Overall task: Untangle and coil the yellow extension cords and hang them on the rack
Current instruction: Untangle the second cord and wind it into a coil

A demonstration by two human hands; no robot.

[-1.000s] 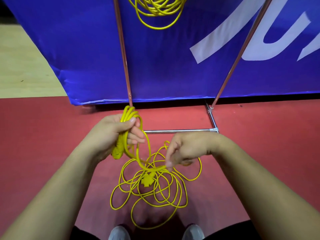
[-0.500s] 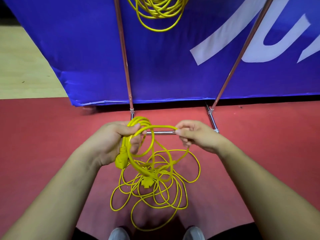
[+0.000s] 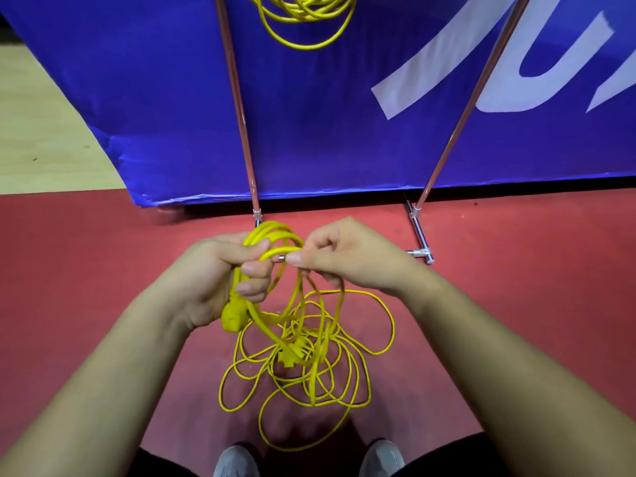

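At 6 o'clock, right at the bottom, were the tips of two grey shoes (image 3: 237, 461). Just past them, on the red floor (image 3: 86, 287), lay the yellow cord (image 3: 296, 387) in a messy pile of loops, with a plug (image 3: 292, 354) in the middle of the pile. Strands went up from the pile to both hands. The left hand (image 3: 210, 280), at 9 o'clock from the middle, had its fingers curled tight round a bunch (image 3: 272, 232) of cord loops, and a hanging plug (image 3: 232, 316) stuck out under it. The right hand (image 3: 354, 259), at 3 o'clock from the left hand and almost touching it, pinched one strand between thumb and finger. Farther off, at 12 o'clock, stood the rack (image 3: 241, 108), thin metal poles on a bar base. It held one hung coil (image 3: 303, 22) of yellow cord at the very top. Behind it was a big blue banner (image 3: 155, 98) with white shapes, and at 10 o'clock a bit of wood floor (image 3: 34, 132).

Half a second before, the right hand was farther out at 3 o'clock, with the strand stretched between the hands. Now it had come in close to the left hand. The left hand kept its hold.
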